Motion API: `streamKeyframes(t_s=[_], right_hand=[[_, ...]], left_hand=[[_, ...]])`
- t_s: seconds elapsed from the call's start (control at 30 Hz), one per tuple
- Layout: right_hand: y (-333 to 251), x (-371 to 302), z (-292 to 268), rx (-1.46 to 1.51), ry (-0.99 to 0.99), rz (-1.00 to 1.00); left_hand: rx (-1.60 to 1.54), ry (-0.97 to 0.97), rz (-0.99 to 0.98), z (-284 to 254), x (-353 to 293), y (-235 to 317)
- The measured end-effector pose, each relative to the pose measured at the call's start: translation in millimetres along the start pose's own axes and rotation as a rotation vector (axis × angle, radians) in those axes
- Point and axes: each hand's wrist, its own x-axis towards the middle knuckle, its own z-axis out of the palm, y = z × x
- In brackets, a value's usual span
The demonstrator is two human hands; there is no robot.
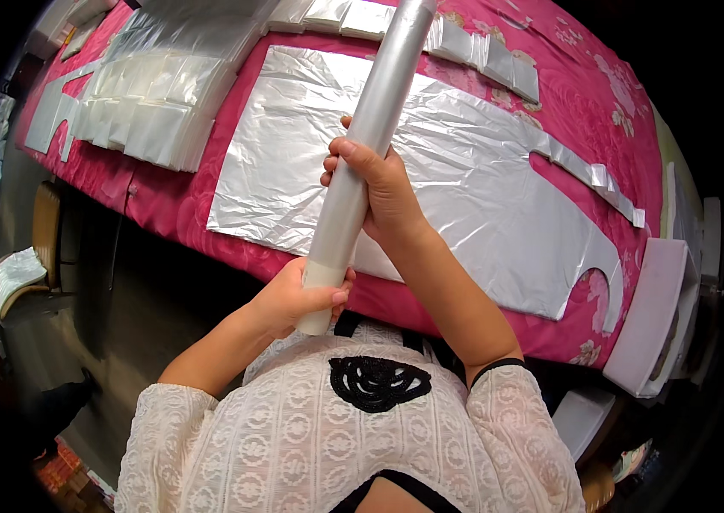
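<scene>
Both my hands grip a long roll of silvery plastic film (386,81), tilted with its far end up and to the right. My left hand (298,295) wraps around the pale near end, close to my body. Farther up, my right hand (375,179) is closed around the middle, thumb across the front. Beneath the roll lies a large silvery plastic sheet (481,197), wrinkled and spread flat. At its right end are a curved cutout and a narrow strap-like strip.
A pink floral cloth (165,201) covers the table. Stacks of folded clear plastic (144,111) lie at the left, and a row of folded silvery packets (481,60) runs along the back. A wooden chair (47,227) stands at left; a pale box (648,312) is at right.
</scene>
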Motion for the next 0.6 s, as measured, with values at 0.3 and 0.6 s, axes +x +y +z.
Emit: streamKeyframes(t_s=[0.3,0.6], right_hand=[[-4,-28,-11,0.034,0.080,-0.036],[27,-30,-34,-0.134,0.236,-0.030]], left_hand=[[-0.081,-0.313,-0.087,-3,12,-6],[0.313,0.132,-0.009,-11,21,-19]])
